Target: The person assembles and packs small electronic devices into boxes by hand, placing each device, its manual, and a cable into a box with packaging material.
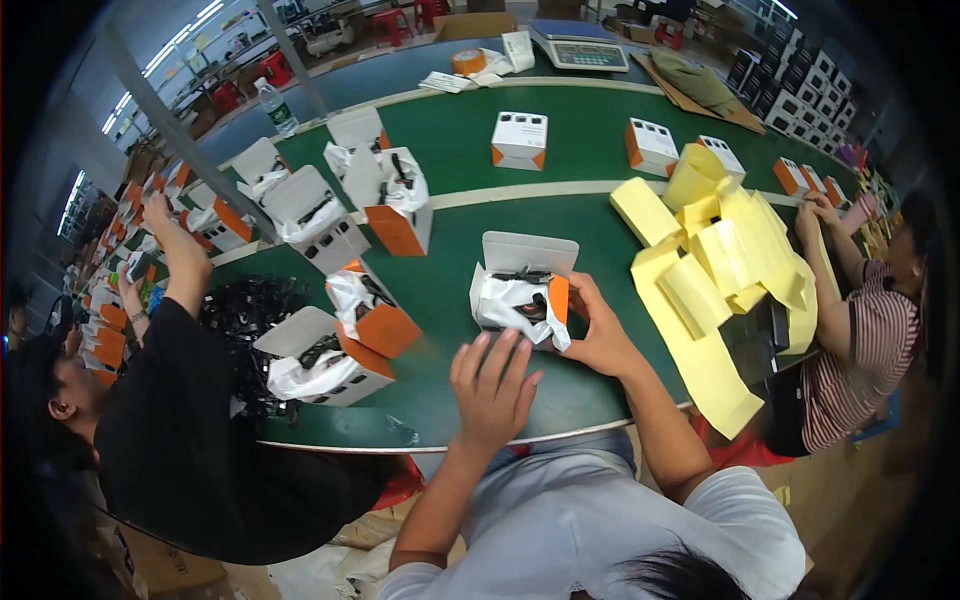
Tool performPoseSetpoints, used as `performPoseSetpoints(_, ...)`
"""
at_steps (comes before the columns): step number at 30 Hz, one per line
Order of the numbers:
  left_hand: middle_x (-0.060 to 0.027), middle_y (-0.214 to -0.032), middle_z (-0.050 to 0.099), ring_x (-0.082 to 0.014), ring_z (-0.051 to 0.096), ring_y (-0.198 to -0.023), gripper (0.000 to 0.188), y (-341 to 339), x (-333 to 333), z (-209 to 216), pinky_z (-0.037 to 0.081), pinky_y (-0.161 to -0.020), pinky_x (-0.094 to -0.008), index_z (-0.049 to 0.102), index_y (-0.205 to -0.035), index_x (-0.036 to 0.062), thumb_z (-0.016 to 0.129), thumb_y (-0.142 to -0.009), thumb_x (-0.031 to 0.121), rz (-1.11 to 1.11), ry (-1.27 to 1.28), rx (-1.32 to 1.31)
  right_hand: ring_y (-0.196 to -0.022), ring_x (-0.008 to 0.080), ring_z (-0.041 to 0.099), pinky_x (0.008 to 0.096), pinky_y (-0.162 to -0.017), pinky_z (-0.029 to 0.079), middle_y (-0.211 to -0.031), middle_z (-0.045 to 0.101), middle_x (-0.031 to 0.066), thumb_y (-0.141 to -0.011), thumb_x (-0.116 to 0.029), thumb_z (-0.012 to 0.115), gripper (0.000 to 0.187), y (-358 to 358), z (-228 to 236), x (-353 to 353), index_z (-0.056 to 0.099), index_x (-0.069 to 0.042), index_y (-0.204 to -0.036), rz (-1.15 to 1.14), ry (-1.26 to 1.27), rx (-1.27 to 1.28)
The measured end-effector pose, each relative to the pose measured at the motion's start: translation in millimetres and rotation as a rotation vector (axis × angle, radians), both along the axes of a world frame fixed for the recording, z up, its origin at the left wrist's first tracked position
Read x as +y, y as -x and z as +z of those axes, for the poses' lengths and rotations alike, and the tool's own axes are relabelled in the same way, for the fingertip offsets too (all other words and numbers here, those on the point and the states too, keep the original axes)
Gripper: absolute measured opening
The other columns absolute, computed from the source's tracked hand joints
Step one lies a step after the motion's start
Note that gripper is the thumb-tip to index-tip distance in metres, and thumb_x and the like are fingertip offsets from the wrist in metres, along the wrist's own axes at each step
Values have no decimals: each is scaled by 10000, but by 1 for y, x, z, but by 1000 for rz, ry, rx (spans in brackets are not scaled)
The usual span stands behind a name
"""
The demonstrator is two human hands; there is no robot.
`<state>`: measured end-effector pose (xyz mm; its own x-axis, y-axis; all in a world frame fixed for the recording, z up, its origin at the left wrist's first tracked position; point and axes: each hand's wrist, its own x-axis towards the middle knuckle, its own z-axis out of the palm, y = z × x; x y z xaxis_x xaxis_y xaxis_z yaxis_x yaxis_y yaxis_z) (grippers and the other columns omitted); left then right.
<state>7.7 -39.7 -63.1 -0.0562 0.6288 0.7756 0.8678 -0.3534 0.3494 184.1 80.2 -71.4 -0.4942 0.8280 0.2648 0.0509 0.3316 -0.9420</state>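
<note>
In front of me on the green table stands a small white and orange box (557, 300), its lid flap raised at the back. Inside lie a white plastic bag (510, 301) and a black cable (522, 274), with a dark item partly showing through the bag. My right hand (598, 325) grips the box's right side, thumb toward the near edge and fingers behind. Just in front of the box is my left hand (494, 386), fingers extended and spread, near the bag's loose edge. Whether its fingertips touch the bag is hard to tell.
Several open boxes (400, 232) with bags and cables stand to the left, beside a pile of black cables (250, 325). Yellow folded card sheets (715, 250) lie at right. Closed boxes (519, 140) sit on the far belt. Co-workers (865, 330) sit on both sides.
</note>
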Motion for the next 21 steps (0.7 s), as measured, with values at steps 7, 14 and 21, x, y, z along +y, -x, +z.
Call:
performPoseSetpoints(7, -89, -1304, 628, -235, 620, -1173, 366, -15, 31, 70, 222, -1188, -516, 636, -1209, 53, 649, -935, 295, -139, 269, 345, -1418, 321, 452, 429, -1201, 347, -1521, 413, 222, -738, 12, 786, 941, -24, -4, -31, 296, -53, -1539, -19, -50, 236)
performPoseSetpoints(14, -98, -1140, 677, -273, 641, -1042, 252, 1, 51, 84, 406, -1050, -458, 658, -1154, 50, 668, -912, 118, -257, 337, 171, -1330, 343, 519, 415, -1111, 431, -1427, 504, 200, -750, -54, 849, 746, -12, -5, -32, 467, -77, -1391, -200, -303, 265)
performPoseSetpoints(21, -72, -1004, 656, -257, 625, -958, 308, -4, 70, 90, 405, -976, -441, 660, -1122, 87, 672, -818, 43, -217, 231, 358, -1308, 325, 538, 394, -1086, 446, -1419, 515, 191, -747, -75, 862, 717, 1, -1, -36, 507, -62, -1369, -286, -212, 337)
